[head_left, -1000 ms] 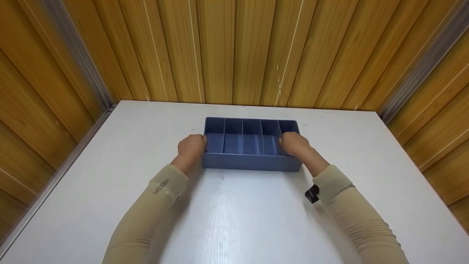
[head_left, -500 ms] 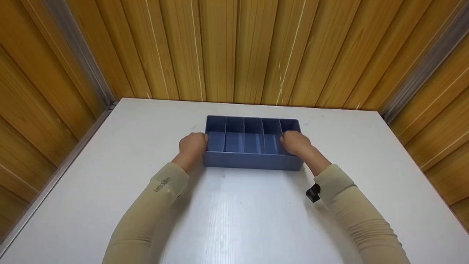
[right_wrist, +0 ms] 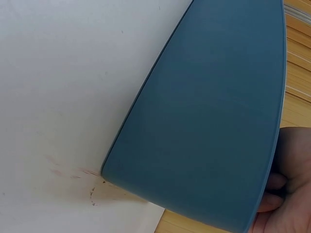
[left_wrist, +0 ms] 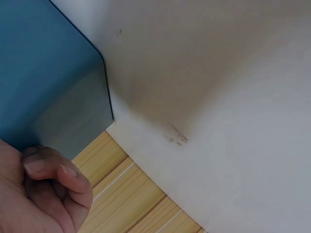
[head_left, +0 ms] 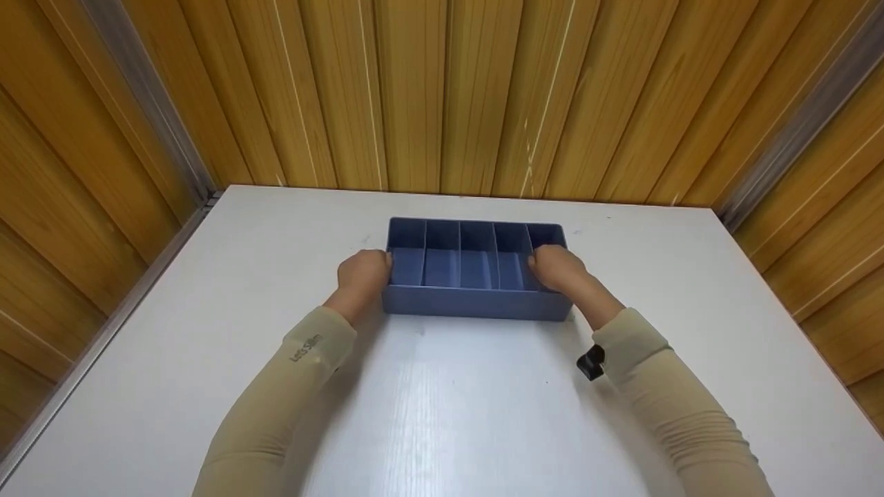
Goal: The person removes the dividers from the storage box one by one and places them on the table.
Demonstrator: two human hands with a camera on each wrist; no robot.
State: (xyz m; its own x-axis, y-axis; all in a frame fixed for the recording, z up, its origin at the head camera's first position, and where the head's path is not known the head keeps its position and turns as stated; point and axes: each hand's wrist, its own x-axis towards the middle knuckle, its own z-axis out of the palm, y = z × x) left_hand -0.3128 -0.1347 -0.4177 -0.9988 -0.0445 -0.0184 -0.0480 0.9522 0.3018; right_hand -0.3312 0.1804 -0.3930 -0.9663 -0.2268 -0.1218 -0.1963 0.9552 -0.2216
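Your left hand (head_left: 363, 270) and right hand (head_left: 558, 268) grip opposite ends of the blue divided tray (head_left: 476, 302) on the white surface (head_left: 456, 407): seemingly a positioning step, where any shift calls for even pressure.

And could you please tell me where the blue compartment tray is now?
In the head view, the blue compartment tray is centred toward the white table's far edge, between the left hand and right hand.
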